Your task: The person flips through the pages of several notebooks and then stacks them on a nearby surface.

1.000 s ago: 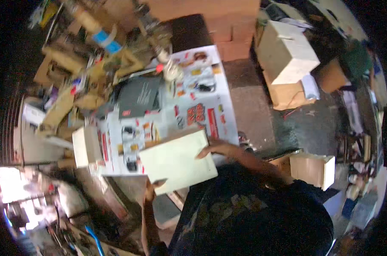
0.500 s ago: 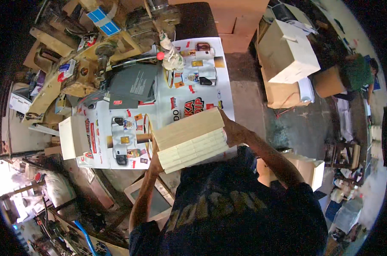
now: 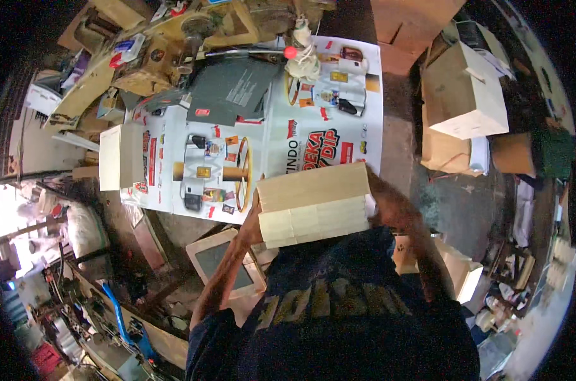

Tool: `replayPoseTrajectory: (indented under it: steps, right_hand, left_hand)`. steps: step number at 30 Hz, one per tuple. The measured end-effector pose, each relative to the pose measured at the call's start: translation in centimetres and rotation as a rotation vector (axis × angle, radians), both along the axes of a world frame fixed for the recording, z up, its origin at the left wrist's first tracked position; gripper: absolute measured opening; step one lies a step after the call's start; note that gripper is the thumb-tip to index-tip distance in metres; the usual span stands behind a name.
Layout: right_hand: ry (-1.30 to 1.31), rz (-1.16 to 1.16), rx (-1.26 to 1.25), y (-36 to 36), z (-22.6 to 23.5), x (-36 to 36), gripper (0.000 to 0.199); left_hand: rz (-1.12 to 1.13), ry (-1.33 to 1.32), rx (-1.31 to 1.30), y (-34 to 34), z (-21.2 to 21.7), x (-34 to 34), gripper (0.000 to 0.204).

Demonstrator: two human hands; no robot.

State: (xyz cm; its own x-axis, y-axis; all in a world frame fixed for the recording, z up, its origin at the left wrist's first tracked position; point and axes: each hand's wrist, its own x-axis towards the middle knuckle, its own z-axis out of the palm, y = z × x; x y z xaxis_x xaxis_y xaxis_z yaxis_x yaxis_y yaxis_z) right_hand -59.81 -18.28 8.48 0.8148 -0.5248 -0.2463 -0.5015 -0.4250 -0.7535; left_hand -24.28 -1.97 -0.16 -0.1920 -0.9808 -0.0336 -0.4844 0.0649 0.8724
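Between my two hands is a thick stack of cream paper pieces (image 3: 316, 222), held in front of my chest near the table's front edge. Its upper face is smooth and pale tan; the side toward me shows several layered rows. My left hand (image 3: 253, 223) grips the stack's left end, fingers partly hidden behind it. At the opposite end my right hand (image 3: 389, 206) is closed on it, dark and partly in shadow. Beyond the stack lies a printed white sheet (image 3: 272, 143) with product pictures, spread over the table.
Another cream stack (image 3: 112, 159) stands at the table's left edge. Dark grey sheets (image 3: 234, 89) lie toward the back, beside a worn machine (image 3: 151, 63). A large cream stack (image 3: 465, 95) sits at right, near a brown bin (image 3: 514, 152). Below the table leans a framed panel (image 3: 224, 260).
The whole view has shifted, so the table appears farther up and to the right. The stack stays in both hands and looks more level than before.
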Motion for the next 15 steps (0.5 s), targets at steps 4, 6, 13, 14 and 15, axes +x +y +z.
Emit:
replayPoseTrajectory:
  steps: [4,6,13,14,15]
  right_hand:
    - [0.051,-0.052,-0.354,-1.5,8.0,2.3,0.137]
    - [0.023,0.034,-0.385,-0.6,13.8,6.0,0.139]
    - [0.235,0.213,-0.514,2.1,9.3,8.2,0.140]
    - [0.207,0.197,-0.491,2.0,9.3,8.1,0.139]
    - [0.190,0.174,-0.471,1.6,9.3,7.5,0.139]
  left_hand:
    - [-0.006,-0.046,-0.021,0.3,-1.2,0.8,0.081]
    - [-0.054,-0.035,-0.006,0.2,-1.6,0.8,0.082]
    - [0.001,0.013,-0.028,-0.8,1.0,-0.3,0.084]
    - [-0.114,-0.496,-0.307,-1.0,1.9,-0.1,0.086]
    - [-0.140,-0.627,-0.357,-1.6,4.5,-0.3,0.090]
